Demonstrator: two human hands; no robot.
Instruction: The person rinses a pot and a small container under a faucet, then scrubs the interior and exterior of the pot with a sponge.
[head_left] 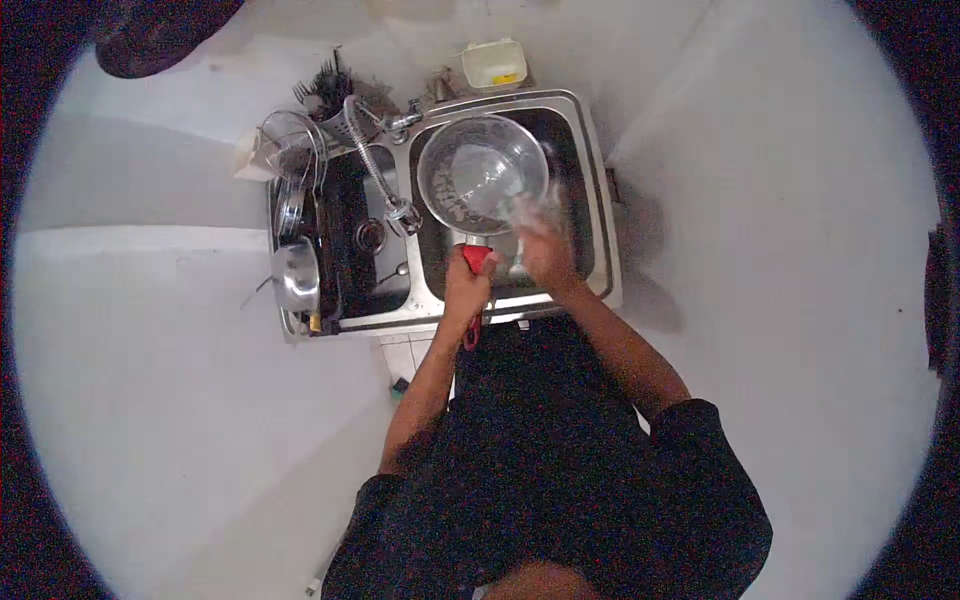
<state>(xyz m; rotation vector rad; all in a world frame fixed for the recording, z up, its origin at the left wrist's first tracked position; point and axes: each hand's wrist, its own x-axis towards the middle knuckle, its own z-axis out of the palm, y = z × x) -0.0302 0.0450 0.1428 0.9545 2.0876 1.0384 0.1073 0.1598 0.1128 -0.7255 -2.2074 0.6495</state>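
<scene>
Over the right basin of the sink [592, 185] a round metal frying pan [470, 165] is tilted, its inside facing me and streaked with suds or residue. My left hand [467, 287] is wrapped round the pan's red handle [478, 257], whose red end shows below the fist. At the pan's lower right rim is my right hand [545, 258], fingers closed and smeared by motion. A pale, blurred scrubbing pad [522, 210] shows at its fingertips, against the pan; its exact kind is unclear.
A flexible faucet [370, 150] hangs between the basins. Left stand a steel pot [296, 275], a wire rack [290, 135] and a cutlery holder [342, 122]. A spoon [395, 272] lies in the left basin. Behind the sink sits a pale tub [494, 62] with something yellow inside.
</scene>
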